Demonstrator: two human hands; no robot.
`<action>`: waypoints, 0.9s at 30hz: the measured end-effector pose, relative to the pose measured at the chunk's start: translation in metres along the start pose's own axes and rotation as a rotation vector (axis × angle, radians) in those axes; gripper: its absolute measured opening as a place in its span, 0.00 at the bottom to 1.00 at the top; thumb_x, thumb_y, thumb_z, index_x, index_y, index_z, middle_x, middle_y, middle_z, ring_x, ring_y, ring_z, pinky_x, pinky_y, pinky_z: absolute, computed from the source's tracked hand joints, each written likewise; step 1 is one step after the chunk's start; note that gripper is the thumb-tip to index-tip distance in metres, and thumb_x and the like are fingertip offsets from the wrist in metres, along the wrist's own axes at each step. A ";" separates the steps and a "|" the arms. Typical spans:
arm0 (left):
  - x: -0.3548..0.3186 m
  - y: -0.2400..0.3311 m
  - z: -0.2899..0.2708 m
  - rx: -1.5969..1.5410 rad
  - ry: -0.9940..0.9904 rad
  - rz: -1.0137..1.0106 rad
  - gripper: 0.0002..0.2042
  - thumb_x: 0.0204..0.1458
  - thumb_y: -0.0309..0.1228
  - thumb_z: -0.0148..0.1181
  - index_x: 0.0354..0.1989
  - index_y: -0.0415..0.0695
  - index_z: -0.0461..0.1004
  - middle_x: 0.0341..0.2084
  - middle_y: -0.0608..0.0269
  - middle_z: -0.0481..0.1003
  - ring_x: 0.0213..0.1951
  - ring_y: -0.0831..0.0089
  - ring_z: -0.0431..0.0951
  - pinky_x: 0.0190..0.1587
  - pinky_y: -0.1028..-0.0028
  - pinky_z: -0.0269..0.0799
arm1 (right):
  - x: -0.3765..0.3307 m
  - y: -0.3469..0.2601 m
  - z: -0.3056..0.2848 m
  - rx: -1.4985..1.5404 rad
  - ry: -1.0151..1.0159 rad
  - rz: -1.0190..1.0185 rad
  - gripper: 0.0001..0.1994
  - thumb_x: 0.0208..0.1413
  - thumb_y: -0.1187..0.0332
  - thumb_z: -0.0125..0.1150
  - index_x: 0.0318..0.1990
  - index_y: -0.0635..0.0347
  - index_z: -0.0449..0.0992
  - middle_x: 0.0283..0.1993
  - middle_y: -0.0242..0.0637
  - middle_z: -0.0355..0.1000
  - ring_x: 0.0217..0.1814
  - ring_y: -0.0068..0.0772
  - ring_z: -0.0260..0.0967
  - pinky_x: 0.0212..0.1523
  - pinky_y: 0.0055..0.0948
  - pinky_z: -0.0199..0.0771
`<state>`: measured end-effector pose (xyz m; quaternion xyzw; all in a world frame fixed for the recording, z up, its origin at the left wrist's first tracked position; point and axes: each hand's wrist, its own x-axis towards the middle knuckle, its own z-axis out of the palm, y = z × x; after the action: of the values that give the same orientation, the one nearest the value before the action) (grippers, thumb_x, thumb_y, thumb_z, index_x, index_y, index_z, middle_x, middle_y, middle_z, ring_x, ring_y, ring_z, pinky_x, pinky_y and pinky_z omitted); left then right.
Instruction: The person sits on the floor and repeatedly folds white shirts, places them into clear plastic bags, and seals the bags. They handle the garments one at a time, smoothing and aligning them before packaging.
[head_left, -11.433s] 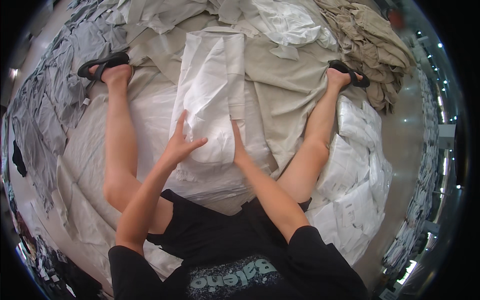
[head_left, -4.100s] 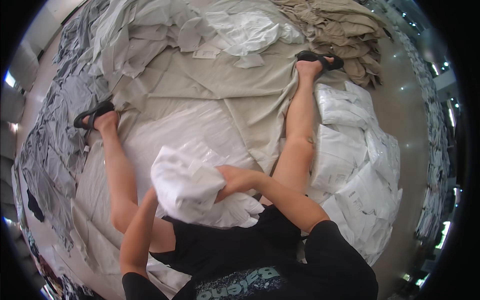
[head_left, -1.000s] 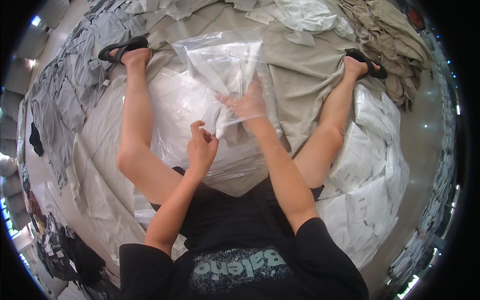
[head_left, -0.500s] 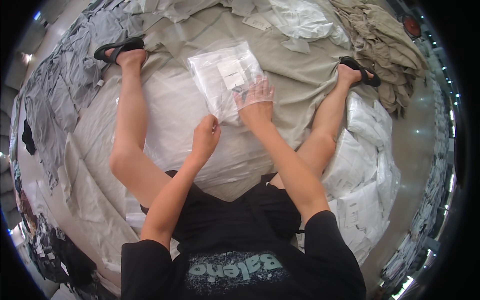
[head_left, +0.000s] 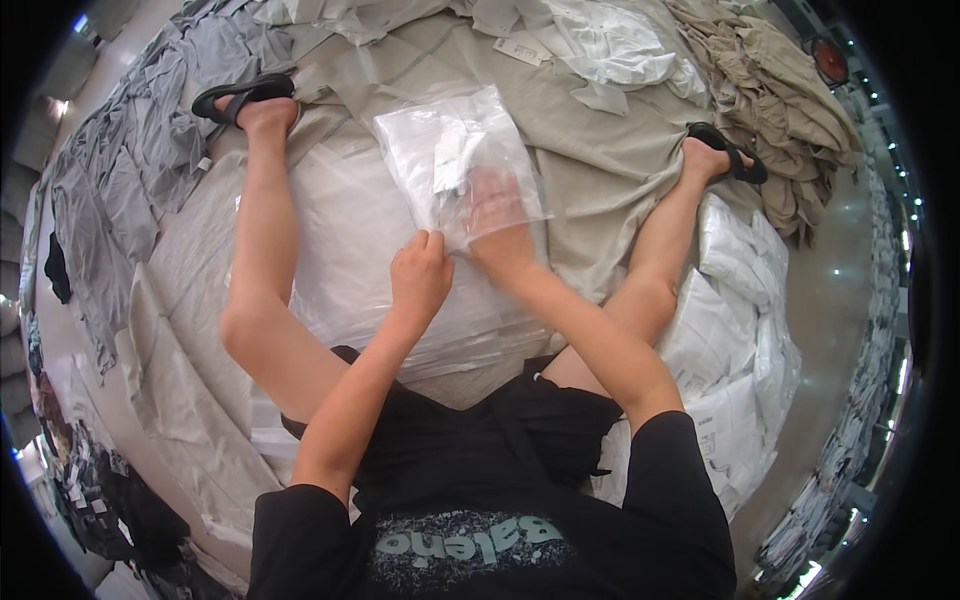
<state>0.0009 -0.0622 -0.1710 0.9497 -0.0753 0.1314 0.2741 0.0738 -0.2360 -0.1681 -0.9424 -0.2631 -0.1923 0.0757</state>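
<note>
A folded white garment (head_left: 415,150) lies inside a clear plastic bag (head_left: 530,195) between my legs, its mouth toward me. On the garment is a white paper tag (head_left: 455,158), now bent and partly creased. My left hand (head_left: 421,272) is closed, pinching the bag's near edge at its left corner. Under the clear film at the mouth is my right hand (head_left: 500,215), inside the bag beside the garment's near right part. Its fingers are smeared by motion and I cannot make out their grip.
A stack of flat clear bags (head_left: 340,240) lies under and left of the garment. Packed white garments (head_left: 730,350) are piled beside my right leg. Grey cloth (head_left: 110,180) heaps at far left, brown cloth (head_left: 770,100) at far right, white cloth (head_left: 620,45) at the back.
My right hand has drawn back slightly toward me inside the bag. The tag has bent from flat. My left hand has shifted slightly right along with the bag's edge.
</note>
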 end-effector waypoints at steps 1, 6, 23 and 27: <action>-0.002 -0.005 0.003 0.027 -0.019 0.017 0.07 0.51 0.22 0.63 0.35 0.42 0.71 0.30 0.53 0.74 0.32 0.49 0.79 0.34 0.52 0.73 | 0.003 0.009 0.001 -0.006 -0.003 0.059 0.28 0.67 0.54 0.59 0.71 0.57 0.74 0.77 0.56 0.64 0.83 0.61 0.54 0.81 0.65 0.47; -0.006 0.004 0.011 0.046 -0.080 0.024 0.08 0.48 0.21 0.64 0.35 0.43 0.71 0.30 0.56 0.72 0.28 0.53 0.78 0.31 0.55 0.73 | -0.002 0.023 0.039 -0.083 -0.030 0.263 0.36 0.69 0.40 0.55 0.73 0.58 0.71 0.81 0.62 0.55 0.87 0.62 0.46 0.83 0.66 0.36; 0.022 0.024 -0.015 -0.066 0.027 0.118 0.07 0.53 0.21 0.64 0.32 0.41 0.70 0.30 0.56 0.71 0.28 0.53 0.78 0.30 0.56 0.74 | 0.055 0.012 0.096 0.381 0.252 0.611 0.30 0.63 0.46 0.66 0.47 0.73 0.81 0.56 0.62 0.77 0.68 0.62 0.68 0.74 0.60 0.55; 0.025 0.027 -0.013 -0.075 0.026 0.143 0.07 0.53 0.21 0.64 0.32 0.41 0.70 0.29 0.56 0.71 0.27 0.53 0.77 0.29 0.56 0.73 | 0.066 0.009 0.086 0.490 0.369 0.737 0.25 0.61 0.51 0.69 0.46 0.73 0.80 0.49 0.61 0.79 0.59 0.64 0.73 0.64 0.58 0.68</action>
<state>0.0158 -0.0794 -0.1397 0.9293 -0.1442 0.1598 0.3003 0.1587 -0.1920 -0.2205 -0.8775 0.0688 -0.2488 0.4041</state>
